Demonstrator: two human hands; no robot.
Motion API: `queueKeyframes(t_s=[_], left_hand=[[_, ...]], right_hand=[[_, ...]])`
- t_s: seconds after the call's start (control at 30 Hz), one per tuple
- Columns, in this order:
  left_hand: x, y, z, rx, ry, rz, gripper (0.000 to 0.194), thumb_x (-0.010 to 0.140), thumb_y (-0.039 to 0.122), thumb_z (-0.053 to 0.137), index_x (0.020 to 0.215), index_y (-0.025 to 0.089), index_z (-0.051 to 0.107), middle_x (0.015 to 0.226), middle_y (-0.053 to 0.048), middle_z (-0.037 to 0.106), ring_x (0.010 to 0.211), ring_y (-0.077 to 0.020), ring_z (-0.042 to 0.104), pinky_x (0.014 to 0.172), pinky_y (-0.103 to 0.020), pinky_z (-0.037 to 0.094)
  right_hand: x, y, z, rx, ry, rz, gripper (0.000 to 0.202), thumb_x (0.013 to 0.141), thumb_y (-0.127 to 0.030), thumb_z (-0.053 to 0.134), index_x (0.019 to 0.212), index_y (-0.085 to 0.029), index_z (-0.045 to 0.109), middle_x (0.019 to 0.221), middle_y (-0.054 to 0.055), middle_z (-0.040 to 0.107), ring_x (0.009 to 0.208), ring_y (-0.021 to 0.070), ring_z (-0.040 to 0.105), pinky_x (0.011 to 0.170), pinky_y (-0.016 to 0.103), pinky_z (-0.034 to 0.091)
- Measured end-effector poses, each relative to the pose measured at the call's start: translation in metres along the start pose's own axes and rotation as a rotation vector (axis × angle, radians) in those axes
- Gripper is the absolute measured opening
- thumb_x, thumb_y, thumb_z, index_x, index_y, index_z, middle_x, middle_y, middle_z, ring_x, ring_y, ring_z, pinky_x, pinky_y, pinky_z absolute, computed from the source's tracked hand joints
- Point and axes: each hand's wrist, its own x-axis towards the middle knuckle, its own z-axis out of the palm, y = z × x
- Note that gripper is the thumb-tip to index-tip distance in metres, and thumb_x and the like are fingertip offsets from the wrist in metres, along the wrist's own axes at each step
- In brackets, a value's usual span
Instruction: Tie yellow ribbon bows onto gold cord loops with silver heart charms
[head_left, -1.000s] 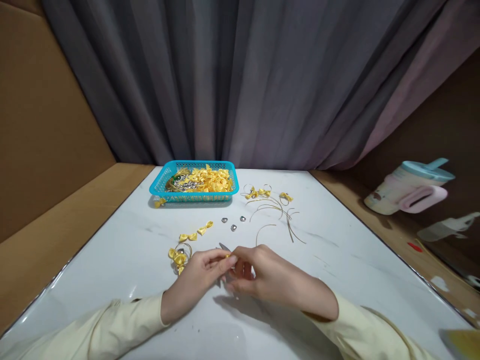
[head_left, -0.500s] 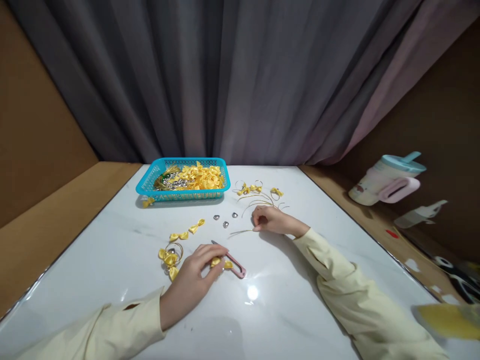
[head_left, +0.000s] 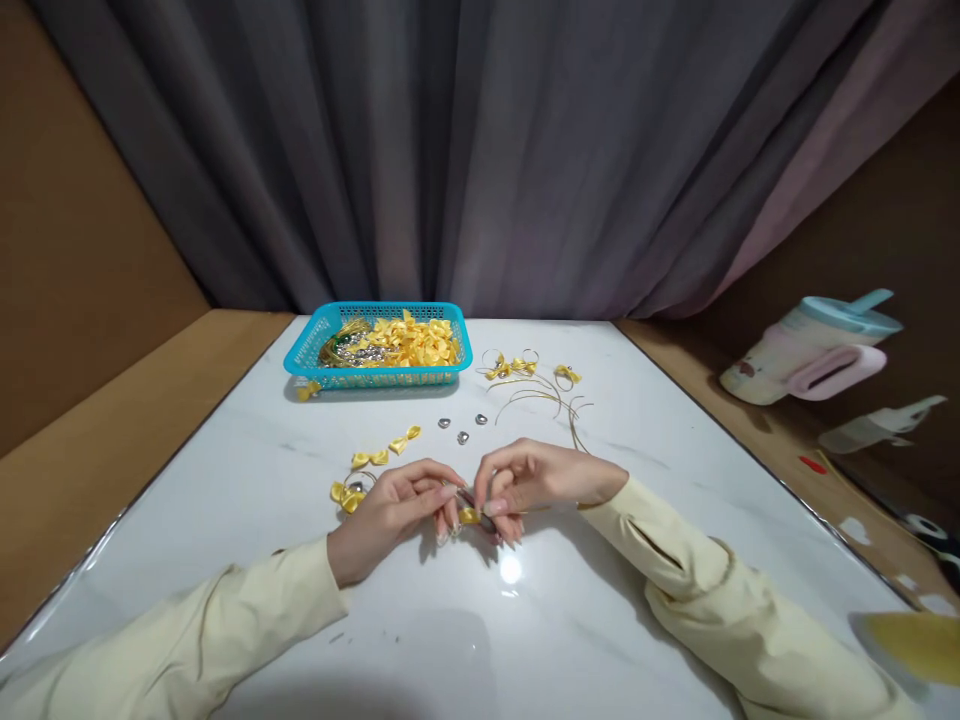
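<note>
My left hand (head_left: 405, 508) and my right hand (head_left: 534, 480) are close together over the middle of the white table, fingertips nearly meeting. Between them shows a small yellow satin bow (head_left: 469, 516), pinched by my left fingers. My right fingers are closed on a thin gold cord (head_left: 537, 510), whose end sticks out below the palm. The pink-handled snips are mostly hidden by the fingers. Beside my left hand lie yellow bows with gold loops (head_left: 348, 496), and two loose bows (head_left: 388, 448) are just beyond. Several silver heart beads (head_left: 463, 438) rest ahead of both hands.
A blue basket (head_left: 375, 378) at the back holds yellow bows, silver beads and gold cord. Right of it lie looped bows (head_left: 568, 374) and loose gold cords (head_left: 534, 392). A lidded cup (head_left: 780, 355) and a clear bottle (head_left: 862, 430) stand on the right ledge.
My right hand has come left and nearer with the gold cord, meeting my left hand at the yellow bow. The view has shifted slightly, and the snips are now mostly covered.
</note>
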Motion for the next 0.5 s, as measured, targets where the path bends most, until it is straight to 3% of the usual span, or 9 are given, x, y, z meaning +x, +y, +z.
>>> queueKeyframes(t_s=[0.1,0.3,0.4,0.5], left_hand=[[0.002,0.003,-0.002,-0.163,-0.057,-0.078,0.02,0.072,0.025,0.072,0.084,0.01,0.065,0.067,-0.005,0.067,0.06,-0.0112,0.058,0.062,-0.021,0.043],[0.005,0.002,-0.005,-0.351,-0.083,-0.164,0.015,0.071,0.021,0.072,0.074,0.008,0.066,0.061,-0.006,0.065,0.055,-0.011,0.056,0.055,-0.02,0.041],[0.006,0.001,-0.008,-0.393,-0.069,-0.167,0.014,0.069,0.02,0.07,0.075,0.008,0.066,0.057,-0.004,0.062,0.052,-0.0104,0.053,0.054,-0.02,0.04],[0.006,0.0,-0.01,-0.431,-0.068,-0.169,0.025,0.068,0.016,0.068,0.091,0.007,0.065,0.06,-0.004,0.06,0.055,-0.0104,0.053,0.057,-0.021,0.041]], right_hand=[[0.001,0.003,-0.001,0.079,-0.036,-0.029,0.019,0.079,-0.028,0.064,0.086,-0.011,0.061,0.069,0.005,0.068,0.063,0.0127,0.064,0.061,0.024,0.048],[0.001,0.006,0.003,0.204,-0.161,-0.073,0.031,0.077,-0.028,0.068,0.1,-0.011,0.059,0.1,0.014,0.068,0.095,0.02,0.064,0.077,0.031,0.049],[0.006,0.011,0.007,0.166,-0.068,-0.07,0.021,0.078,-0.026,0.067,0.09,-0.011,0.06,0.09,0.011,0.071,0.086,0.0168,0.067,0.072,0.028,0.05],[0.011,0.015,0.013,0.164,0.057,-0.074,0.02,0.08,-0.029,0.065,0.078,-0.011,0.059,0.08,0.009,0.072,0.067,0.0131,0.067,0.056,0.02,0.047]])
